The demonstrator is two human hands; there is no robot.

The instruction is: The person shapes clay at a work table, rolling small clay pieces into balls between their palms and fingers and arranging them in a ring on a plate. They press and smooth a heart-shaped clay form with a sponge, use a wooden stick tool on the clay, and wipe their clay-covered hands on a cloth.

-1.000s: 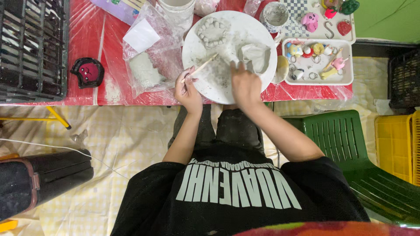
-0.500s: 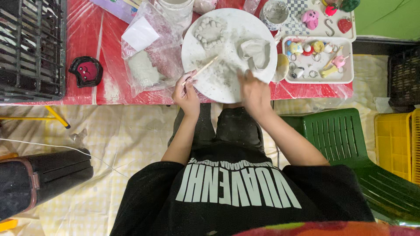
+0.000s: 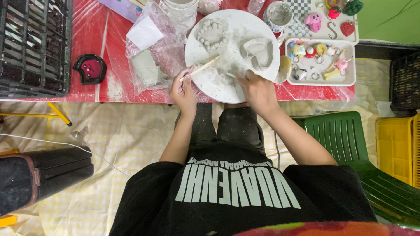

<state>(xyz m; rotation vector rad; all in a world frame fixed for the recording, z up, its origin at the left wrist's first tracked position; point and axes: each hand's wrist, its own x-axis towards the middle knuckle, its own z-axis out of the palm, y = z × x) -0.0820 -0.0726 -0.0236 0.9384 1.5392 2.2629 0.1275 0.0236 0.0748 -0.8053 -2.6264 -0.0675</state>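
Observation:
My left hand [image 3: 183, 89] grips a thin wooden stick [image 3: 202, 68] whose tip lies over the round white board [image 3: 218, 85] on the red table. My right hand [image 3: 259, 91] rests at the board's near edge with its fingers curled down onto the grey clay smear; I cannot see whether they pinch anything. A heart-shaped clay wall [image 3: 259, 52] stands on the board just beyond my right hand. To its left, a heart outline of small clay lumps [image 3: 212, 35] lies on the board.
A plastic bag with a clay block [image 3: 148, 65] lies left of the board. A white tray of small coloured figures [image 3: 321, 65] and a cup [image 3: 278, 13] sit to the right. Around are a black crate [image 3: 33, 43], a green chair [image 3: 341, 135], a yellow crate [image 3: 396, 144] and a black bin [image 3: 39, 175].
My right hand has drawn back from the heart-shaped clay wall to the near edge of the board. My left hand keeps the stick in about the same place.

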